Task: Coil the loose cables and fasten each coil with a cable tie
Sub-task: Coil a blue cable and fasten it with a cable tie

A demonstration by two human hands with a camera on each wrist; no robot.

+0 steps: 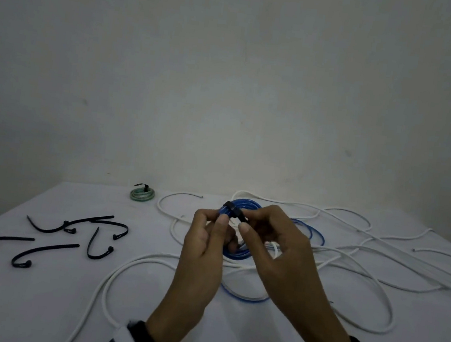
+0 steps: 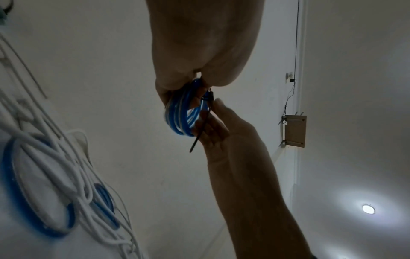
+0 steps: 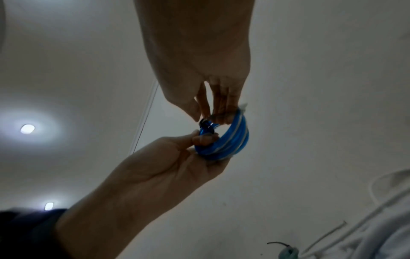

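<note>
Head view: the white worktop [image 1: 32, 303] carries tangled white cables [image 1: 349, 260], spare black ties [image 1: 47, 251] at left and a tied green coil [image 1: 142, 194] at the back. Above it, the left hand [image 1: 204, 242] grips the blue coil [image 2: 182, 112]; the right hand [image 1: 275, 242] fingers [image 3: 199, 105] pinch its black cable tie [image 1: 232, 210].

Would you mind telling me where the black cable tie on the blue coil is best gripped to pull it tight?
Grip the cable tie by its free tail, which hangs below the blue coil beside the right hand. Come from the right, since the left hand already holds the coil. The tail is thin and straight, so a pinch suits it.
</note>
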